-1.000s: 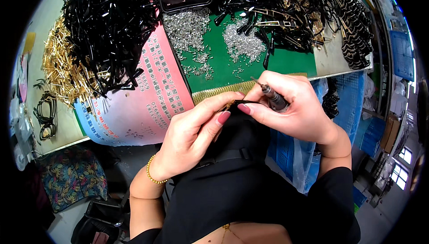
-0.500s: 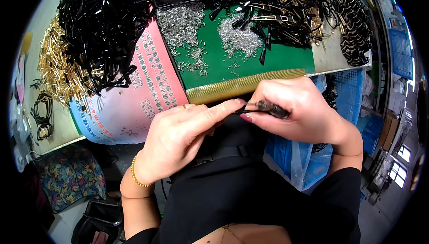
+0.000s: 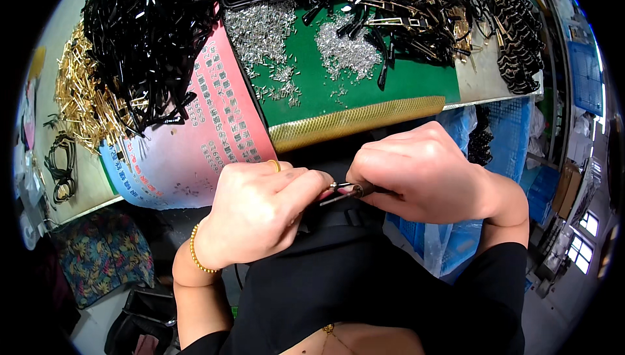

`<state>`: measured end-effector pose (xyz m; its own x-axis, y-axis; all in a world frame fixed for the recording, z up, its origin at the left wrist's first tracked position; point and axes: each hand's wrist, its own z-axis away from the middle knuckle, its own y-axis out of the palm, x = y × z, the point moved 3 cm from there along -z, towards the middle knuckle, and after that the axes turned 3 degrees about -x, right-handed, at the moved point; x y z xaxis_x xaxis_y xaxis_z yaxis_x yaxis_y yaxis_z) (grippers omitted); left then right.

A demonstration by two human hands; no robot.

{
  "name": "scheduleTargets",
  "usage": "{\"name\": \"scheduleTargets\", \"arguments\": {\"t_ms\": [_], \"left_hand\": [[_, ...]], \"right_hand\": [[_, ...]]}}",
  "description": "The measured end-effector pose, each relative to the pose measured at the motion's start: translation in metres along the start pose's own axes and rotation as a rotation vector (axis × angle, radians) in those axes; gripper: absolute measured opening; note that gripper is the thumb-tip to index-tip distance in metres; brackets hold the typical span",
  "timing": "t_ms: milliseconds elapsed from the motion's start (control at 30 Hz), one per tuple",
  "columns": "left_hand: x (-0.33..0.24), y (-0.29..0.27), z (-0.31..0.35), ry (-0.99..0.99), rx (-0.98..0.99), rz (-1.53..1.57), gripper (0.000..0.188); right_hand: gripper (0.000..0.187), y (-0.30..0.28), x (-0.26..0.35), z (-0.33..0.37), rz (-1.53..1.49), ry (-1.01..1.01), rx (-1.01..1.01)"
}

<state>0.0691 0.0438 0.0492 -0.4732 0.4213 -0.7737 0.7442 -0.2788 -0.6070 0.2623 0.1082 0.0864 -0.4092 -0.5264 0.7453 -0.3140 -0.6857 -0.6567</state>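
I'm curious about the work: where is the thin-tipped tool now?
Just right of the head view's centre, the thin-tipped tool sits in the right hand, its tip toward the left hand.

Beyond your pale tabletop (image 3: pixel 88 186), daylight shows through small-paned windows (image 3: pixel 579 255) at your far right, above grey floor (image 3: pixel 550 293); leaf-patterned cloth (image 3: pixel 104 257) hangs at your lower left.

Place is looking like small-parts workshop. Bench (image 3: pixel 485 85) is carrying green mat (image 3: pixel 420 83) with small silver pieces (image 3: pixel 260 36) lying loose in two heaps; glossy black parts (image 3: pixel 150 36) and gold-coloured pieces (image 3: pixel 79 95) are lying in bulk. Right hand (image 3: pixel 423 176) is gripping slim hand tool (image 3: pixel 360 190). Blue crates (image 3: pixel 584 80) are standing off to right.
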Motion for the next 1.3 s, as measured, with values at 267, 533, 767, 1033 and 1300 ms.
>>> {"name": "scheduleTargets", "arguments": {"t_ms": [267, 533, 767, 1033, 1300], "left_hand": [[0.026, -0.007, 0.025, -0.462, -0.186, 0.325, 0.012], [0.027, 0.01, 0.011, -0.537, -0.416, 0.631, 0.023], [0.023, 0.021, -0.01, -0.55, -0.385, 0.655, 0.023], [0.019, 0.032, -0.01, -0.541, -0.351, 0.784, 0.023], [0.02, 0.027, -0.007, -0.594, -0.309, 0.905, 0.021]], "right_hand": [[0.053, -0.005, -0.03, -0.006, 0.6, 0.177, -0.237], [0.054, 0.005, -0.026, 0.01, 0.556, 0.196, -0.157], [0.042, -0.004, -0.029, 0.003, 0.507, 0.239, -0.153], [0.047, -0.003, -0.037, 0.0, 0.497, 0.251, -0.125], [0.047, -0.003, -0.038, -0.006, 0.504, 0.237, -0.114]]}}
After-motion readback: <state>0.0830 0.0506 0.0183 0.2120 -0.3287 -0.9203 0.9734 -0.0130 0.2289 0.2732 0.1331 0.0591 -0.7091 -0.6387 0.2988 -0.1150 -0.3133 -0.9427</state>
